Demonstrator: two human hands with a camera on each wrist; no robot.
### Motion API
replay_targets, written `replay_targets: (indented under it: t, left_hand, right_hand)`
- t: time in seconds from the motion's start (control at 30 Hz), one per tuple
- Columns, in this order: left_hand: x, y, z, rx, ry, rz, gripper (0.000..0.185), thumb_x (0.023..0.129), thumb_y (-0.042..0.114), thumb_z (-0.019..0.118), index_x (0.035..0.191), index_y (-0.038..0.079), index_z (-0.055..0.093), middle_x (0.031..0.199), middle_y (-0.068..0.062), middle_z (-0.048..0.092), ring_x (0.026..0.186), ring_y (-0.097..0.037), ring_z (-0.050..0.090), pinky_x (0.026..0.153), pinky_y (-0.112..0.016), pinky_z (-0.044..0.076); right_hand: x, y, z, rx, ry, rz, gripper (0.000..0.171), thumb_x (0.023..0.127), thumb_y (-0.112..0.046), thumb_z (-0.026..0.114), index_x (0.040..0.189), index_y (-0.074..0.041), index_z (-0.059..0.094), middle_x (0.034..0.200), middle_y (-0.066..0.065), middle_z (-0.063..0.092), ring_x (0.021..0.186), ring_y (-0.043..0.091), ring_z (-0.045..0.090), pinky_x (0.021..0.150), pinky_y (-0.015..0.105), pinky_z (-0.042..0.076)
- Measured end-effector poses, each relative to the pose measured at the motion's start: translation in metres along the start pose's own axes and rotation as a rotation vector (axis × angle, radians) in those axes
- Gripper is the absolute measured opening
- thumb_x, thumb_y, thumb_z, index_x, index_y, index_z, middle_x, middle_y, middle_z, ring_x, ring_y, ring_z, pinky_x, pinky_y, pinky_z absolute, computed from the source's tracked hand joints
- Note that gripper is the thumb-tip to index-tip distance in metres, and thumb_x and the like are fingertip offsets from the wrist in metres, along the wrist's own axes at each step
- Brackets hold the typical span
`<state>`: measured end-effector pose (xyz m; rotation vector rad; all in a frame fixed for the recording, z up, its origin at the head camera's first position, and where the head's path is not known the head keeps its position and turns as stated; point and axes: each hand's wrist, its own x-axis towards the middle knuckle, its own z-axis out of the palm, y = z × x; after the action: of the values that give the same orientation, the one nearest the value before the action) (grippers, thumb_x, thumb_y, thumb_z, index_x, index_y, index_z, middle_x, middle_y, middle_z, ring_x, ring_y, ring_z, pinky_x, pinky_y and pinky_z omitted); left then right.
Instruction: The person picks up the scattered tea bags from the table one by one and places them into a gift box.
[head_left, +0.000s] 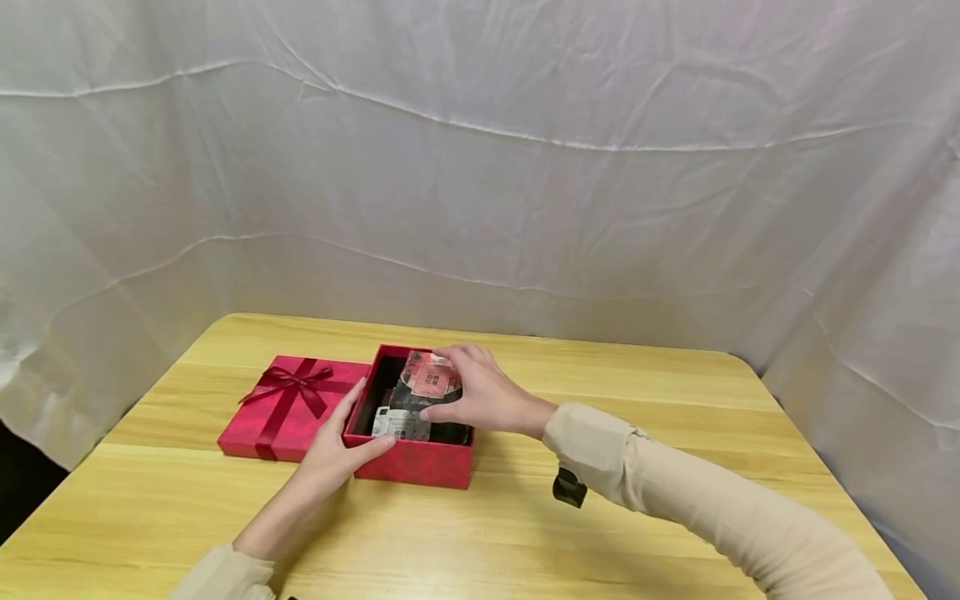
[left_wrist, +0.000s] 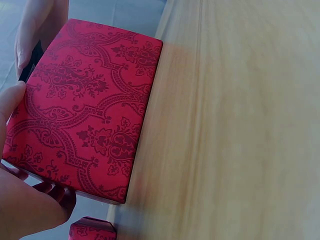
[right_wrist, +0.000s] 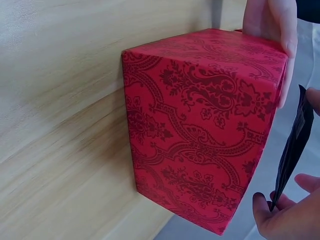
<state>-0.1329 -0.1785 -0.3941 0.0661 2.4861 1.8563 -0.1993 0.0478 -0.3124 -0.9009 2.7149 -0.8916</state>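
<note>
A red patterned gift box [head_left: 412, 463], uncovered, sits on the wooden table. My left hand [head_left: 330, 450] grips its left side and near corner, thumb along the front rim. In the left wrist view, the fingers curl round the end of the box [left_wrist: 85, 110]. Over the box opening my right hand [head_left: 487, 396] pinches a flat dark packet [head_left: 405, 393] with a red label, thumb on the near edge and fingers on the far edge. Seen edge-on in the right wrist view, the thin packet [right_wrist: 292, 147] is above the rim. A pale grey packet [head_left: 401, 423] lies inside the box.
The box's red lid [head_left: 247, 425], tied with a dark red ribbon bow [head_left: 296, 381], lies just left of the box. Pale cloth [head_left: 480, 208] hangs behind and beside the wooden table [head_left: 637, 500].
</note>
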Motion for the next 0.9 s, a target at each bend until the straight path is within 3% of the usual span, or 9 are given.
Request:
replay_targets:
  t: [0.6,0.9]
  left_hand:
    - [0.0006,-0.0003,0.0,-0.027,0.002,-0.002,0.092,0.085,0.024,0.074,0.156,0.022,0.015,0.156,-0.016,0.021,0.141,-0.036,0.017,0.109,-0.063,0.018]
    - [0.0002,0.0005,-0.0001,-0.019,-0.002,0.001,0.091,0.086,0.025,0.073,0.157,0.023,0.015,0.158,-0.015,0.016,0.143,-0.038,0.009,0.107,-0.067,0.015]
  right_hand:
    - [-0.0015,0.0013,0.0061,-0.044,-0.02,-0.065,0.078,0.082,-0.04,0.076,0.145,-0.008,0.042,0.144,0.012,0.037,0.132,0.027,0.032,0.106,0.047,0.035]
    - [-0.0028,0.0079,0.0063,-0.041,-0.025,-0.093,0.062,0.093,-0.027,0.065,0.145,-0.005,0.04,0.15,0.017,0.029,0.136,0.031,0.029,0.108,0.05,0.031]
